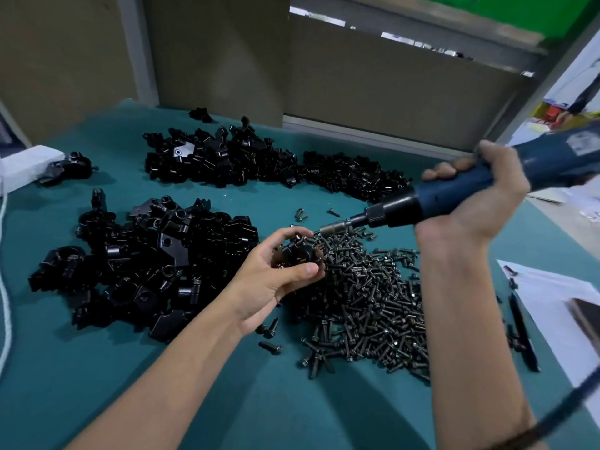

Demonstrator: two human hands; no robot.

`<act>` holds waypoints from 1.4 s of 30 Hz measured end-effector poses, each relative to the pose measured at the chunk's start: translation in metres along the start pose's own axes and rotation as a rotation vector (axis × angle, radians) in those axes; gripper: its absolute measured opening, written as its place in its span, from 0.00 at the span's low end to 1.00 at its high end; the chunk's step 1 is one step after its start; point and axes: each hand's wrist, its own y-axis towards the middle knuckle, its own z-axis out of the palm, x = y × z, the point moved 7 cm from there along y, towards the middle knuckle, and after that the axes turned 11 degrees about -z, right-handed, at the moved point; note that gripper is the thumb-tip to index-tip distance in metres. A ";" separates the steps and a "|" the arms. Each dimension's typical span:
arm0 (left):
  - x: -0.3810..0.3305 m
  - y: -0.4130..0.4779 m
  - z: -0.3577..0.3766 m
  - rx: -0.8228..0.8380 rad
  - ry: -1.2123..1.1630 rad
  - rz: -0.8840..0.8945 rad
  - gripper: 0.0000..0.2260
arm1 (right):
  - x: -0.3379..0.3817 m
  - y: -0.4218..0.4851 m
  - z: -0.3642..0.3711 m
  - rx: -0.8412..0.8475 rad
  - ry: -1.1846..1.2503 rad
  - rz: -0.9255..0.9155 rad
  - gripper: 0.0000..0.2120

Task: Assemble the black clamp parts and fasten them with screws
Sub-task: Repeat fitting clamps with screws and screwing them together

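- We find everything lying loose in heaps on the teal table: black clamp parts left of centre, a second heap across the upper middle, and screws at lower centre.
- At centre frame our left hand curls round a black clamp, thumb across its near side, just above the screws.
- Our right hand, at the right, wraps the blue electric screwdriver. Its long axis slopes from upper right down to the left, and the bit ends right at the clamp.
- We cannot tell the clamp's facing or whether the bit touches it, because fingers and blur hide both.
- The screwdriver's rear is cut off at the right edge.
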 end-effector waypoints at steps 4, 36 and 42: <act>0.003 0.002 0.000 0.004 -0.037 -0.025 0.24 | -0.024 0.001 0.004 -0.007 -0.086 0.119 0.06; 0.004 0.003 0.005 0.015 0.074 -0.014 0.26 | -0.051 0.013 0.019 0.123 -0.129 0.236 0.08; 0.000 0.002 0.005 -0.015 0.145 0.014 0.27 | -0.050 0.011 0.020 0.120 -0.099 0.248 0.08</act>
